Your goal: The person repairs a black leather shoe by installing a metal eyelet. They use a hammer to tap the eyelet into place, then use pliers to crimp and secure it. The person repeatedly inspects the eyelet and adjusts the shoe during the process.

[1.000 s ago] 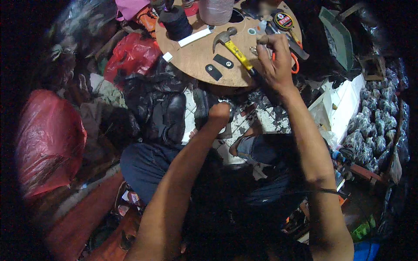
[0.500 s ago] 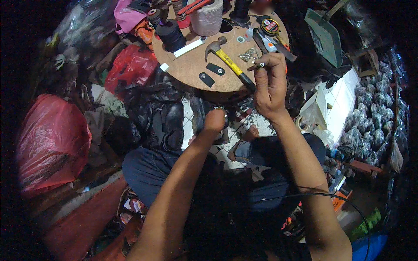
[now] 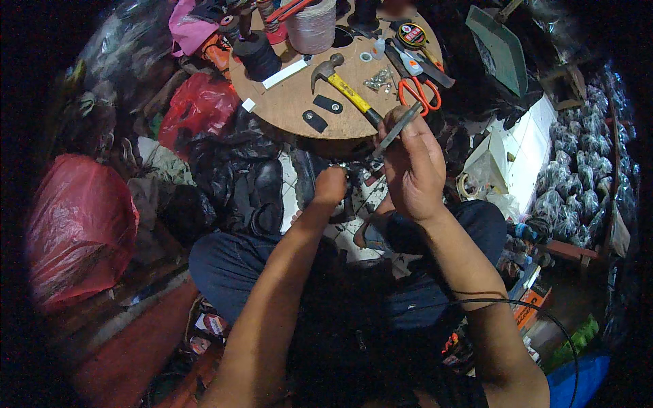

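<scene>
- A slim grey bar [image 3: 396,132] hangs tilted just beyond the near rim of a round wooden board [image 3: 286,98], raised in a worker's right hand [image 3: 418,163].
- The right hand pinches it, thumb pressed against curled fingers, both ends of the bar jutting free.
- Work looks partly done: two black tabs [image 3: 326,103] lie side by side on the board, each already bearing a shiny round stud.
- More seems left over, since small metal fittings [image 3: 378,80] sit loose in a little heap; how many are wanted, I cannot tell from here.
- The left hand [image 3: 331,183] is lowered below the board's near edge, bunched over dark clutter; its fingertips are hidden from me, so whether it grips anything is unclear.
- Between tabs and fittings rests a yellow-handled claw hammer [image 3: 348,94], its dark grip reaching toward the right hand.
- Orange-handled scissors [image 3: 435,102] lie just behind that hand; spools of black thread [image 3: 257,58] and white thread [image 3: 311,28] stand farther back.
- Rows of plastic-wrapped bundles [image 3: 571,187] line the right side, opposite a bulging red bag [image 3: 83,228].
</scene>
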The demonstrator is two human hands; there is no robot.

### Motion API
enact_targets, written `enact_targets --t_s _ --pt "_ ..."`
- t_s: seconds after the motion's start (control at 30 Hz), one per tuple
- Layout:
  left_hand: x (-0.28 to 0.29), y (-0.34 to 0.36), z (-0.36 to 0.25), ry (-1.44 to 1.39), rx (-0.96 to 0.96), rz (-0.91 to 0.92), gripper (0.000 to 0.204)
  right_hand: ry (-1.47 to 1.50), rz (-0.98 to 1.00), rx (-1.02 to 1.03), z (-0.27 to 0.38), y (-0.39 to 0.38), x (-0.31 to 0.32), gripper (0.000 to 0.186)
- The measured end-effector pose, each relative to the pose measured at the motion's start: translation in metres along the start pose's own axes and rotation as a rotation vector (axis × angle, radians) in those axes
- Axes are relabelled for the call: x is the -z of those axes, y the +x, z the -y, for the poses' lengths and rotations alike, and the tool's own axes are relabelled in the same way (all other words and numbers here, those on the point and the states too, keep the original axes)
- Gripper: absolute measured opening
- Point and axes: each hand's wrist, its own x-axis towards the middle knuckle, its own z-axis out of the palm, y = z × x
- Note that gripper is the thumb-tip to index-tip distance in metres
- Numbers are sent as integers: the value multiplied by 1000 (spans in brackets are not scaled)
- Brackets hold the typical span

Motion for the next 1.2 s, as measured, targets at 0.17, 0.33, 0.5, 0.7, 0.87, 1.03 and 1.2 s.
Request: enact_targets --t_s 0.17,0.33,0.5,0.7,0.87,1.03,1.2 --pt "-2 0 1 5 -60 -44 13 18 -9 -30 0 -5 6 33" --pt "-3 1 0 7 -7 -24 14 54 -7 -44 4 -7 6 31" --pt "0 0 0 2 -82 -69 15 60 -61 -53 4 -10 6 28" --pt "-3 1 0 5 -26 -47 16 -119 -75 -59 1 -12 13 30" --pt "-7 4 4 45 -53 -45 17 -282 -139 -27 -1 -17 14 27" --pt "-6 3 6 -14 -41 -41 18 -371 -117 -7 -1 -16 22 27" --pt "0 1 5 -19 -50 -24 20 -428 -80 -15 -5 -21 42 26"
